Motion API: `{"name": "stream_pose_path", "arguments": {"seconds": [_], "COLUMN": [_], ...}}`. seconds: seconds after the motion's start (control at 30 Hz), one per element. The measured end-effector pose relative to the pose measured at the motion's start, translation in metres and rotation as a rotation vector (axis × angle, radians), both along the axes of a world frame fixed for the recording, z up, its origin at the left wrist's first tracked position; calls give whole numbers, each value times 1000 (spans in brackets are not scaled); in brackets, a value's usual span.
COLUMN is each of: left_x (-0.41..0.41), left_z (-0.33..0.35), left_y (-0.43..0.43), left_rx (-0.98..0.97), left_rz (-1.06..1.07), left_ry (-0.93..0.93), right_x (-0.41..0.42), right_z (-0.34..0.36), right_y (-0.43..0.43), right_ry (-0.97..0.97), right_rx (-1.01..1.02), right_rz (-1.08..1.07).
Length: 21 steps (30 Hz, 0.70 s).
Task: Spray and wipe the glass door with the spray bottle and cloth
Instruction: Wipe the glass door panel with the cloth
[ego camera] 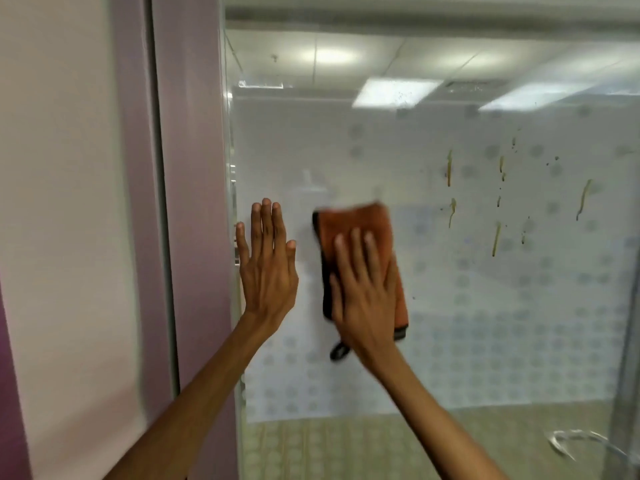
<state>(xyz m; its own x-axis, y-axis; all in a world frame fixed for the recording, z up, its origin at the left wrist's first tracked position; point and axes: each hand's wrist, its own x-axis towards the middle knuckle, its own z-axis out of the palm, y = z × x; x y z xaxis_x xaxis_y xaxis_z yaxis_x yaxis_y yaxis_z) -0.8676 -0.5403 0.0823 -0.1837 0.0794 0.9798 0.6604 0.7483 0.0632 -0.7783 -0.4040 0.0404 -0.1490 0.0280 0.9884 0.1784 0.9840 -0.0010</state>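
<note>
The glass door [450, 323] fills the right of the view, with a dotted frosted band across its middle. My right hand [363, 289] lies flat on a folded orange cloth [356, 220] with a dark edge and presses it against the glass. My left hand [268, 261] rests flat on the glass near its left edge, fingers together and pointing up, holding nothing. Several yellowish-brown drip stains [449, 168] and small specks mark the glass to the upper right of the cloth. No spray bottle shows.
A pink wall and door frame [187, 202] stand left of the glass edge. Ceiling light panels [394, 93] show through the upper glass. A metal handle [571, 445] glints at the lower right.
</note>
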Motion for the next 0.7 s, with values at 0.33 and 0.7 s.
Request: {"name": "stream_pose_path", "arguments": {"seconds": [0.33, 0.7], "left_x": [-3, 16], "left_z": [-37, -51], "left_y": [10, 32], "left_rx": [-29, -13], "left_rz": [-15, -6], "left_ry": [47, -65], "right_x": [4, 20], "right_z": [5, 16], "right_y": [31, 47], "right_ry": [54, 30], "right_rx": [-146, -166], "right_rz": [-34, -18]}}
